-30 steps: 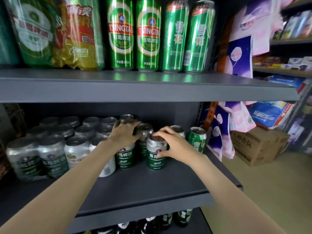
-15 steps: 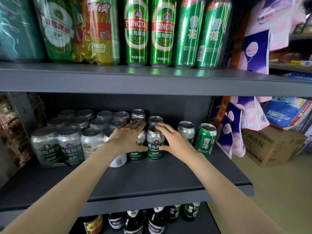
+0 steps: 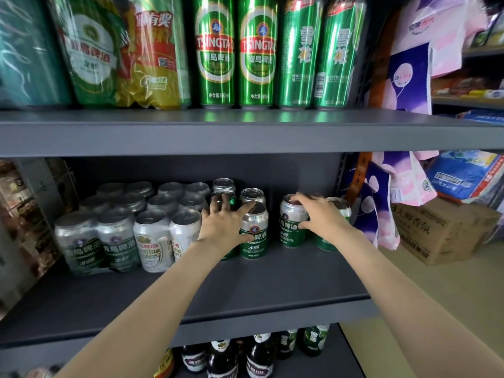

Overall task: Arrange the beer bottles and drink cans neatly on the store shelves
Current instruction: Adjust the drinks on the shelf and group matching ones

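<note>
Between the two hands on the middle shelf (image 3: 272, 285) a narrow strip of bare dark surface separates two short silver-and-green cans. Spread fingers (image 3: 218, 204) of the left hand (image 3: 227, 225) lie loosely apart over the tops of the loose cans, the thumb stretched along the upper front of the nearer can (image 3: 254, 230), which stands upright right under that hand; the fingers look straight rather than curled round it. Just behind those fingertips stand two more silver-topped cans (image 3: 252, 195), close against the back panel. Curled fingers (image 3: 306, 199) of the right hand (image 3: 323, 216) wrap over the rim and far side of a second short can (image 3: 291, 223), with the thumb against its right flank, so this hand grips it; the fingertips are blurred. Just right of that hand, partly hidden by it, stands a green can (image 3: 339, 205). Left of the left hand's fingers sit shrink-wrapped packs of silver cans (image 3: 120, 236), tight together in rows. Above the fingers, on the upper shelf (image 3: 245, 132), tall green cans (image 3: 237, 53) stand upright side by side, with wrapped packs (image 3: 120, 50) to their left. Below both forearms, dark beer bottles (image 3: 259, 356) stand on the bottom shelf. Far right of the right hand a cardboard box (image 3: 441, 230) sits on the floor beneath hanging pink and purple packets (image 3: 403, 203).
</note>
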The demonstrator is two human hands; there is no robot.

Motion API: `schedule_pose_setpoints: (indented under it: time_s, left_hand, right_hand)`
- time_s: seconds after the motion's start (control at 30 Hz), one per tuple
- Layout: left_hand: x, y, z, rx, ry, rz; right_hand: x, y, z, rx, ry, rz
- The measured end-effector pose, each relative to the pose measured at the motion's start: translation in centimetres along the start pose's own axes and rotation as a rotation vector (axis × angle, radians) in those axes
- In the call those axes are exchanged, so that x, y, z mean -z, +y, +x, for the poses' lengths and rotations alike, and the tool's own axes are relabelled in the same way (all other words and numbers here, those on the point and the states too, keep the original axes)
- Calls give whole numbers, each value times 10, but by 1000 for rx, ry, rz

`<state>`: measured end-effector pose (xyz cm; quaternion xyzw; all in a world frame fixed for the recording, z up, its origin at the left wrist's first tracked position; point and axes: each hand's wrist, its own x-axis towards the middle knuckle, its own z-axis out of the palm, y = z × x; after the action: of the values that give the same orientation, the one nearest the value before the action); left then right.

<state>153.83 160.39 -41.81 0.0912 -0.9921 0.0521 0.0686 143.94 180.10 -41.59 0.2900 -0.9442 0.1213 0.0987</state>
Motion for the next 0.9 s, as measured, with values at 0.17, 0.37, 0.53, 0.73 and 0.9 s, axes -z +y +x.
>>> schedule_pose_setpoints:
  time_s: [0.17,0.37,0.53,0.73,0.9]
  left_hand:
    - [1,-1,0,0,-5,-16]
    - [1,-3,-1,-5,7,-25]
    - [-1,-2,-2,-6,14,-17]
    - [0,-2,-1,-5,11,-10]
    - [-1,-2,-1,-4,47,58]
  right_hand:
    - [-11,-13,8,88,64,32]
    - [-16,-20,15,53,85,1]
    - [-19,-22,16,33,101,118]
    - [-33,-24,21,-133,110,550]
    - [-36,-28,18,-165,167,559]
